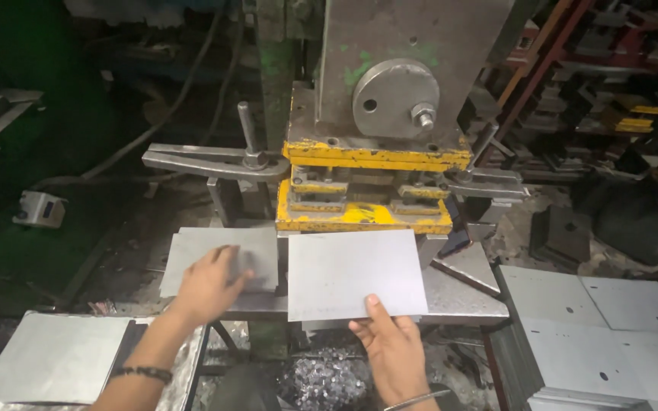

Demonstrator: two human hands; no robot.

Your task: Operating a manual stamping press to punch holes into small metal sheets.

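Note:
My right hand (pixel 391 344) pinches the near edge of a flat grey metal sheet (pixel 353 270), which lies on the press bed with its far edge at the yellow die (pixel 359 213). Over to the left, my left hand (pixel 211 283) rests palm down on a second grey sheet (pixel 207 255) lying beside the die. A dark bracelet sits on my left wrist and a thin metal bangle on my right. The press ram with a round steel disc (pixel 394 97) stands above the die.
A stack of punched grey sheets (pixel 595 335) lies at lower right, another plain stack (pixel 55 358) at lower left. Shiny metal scraps (pixel 321 380) pile under the bed. A clamp arm (pixel 207 160) reaches in from the left; shelving with parts stands at right.

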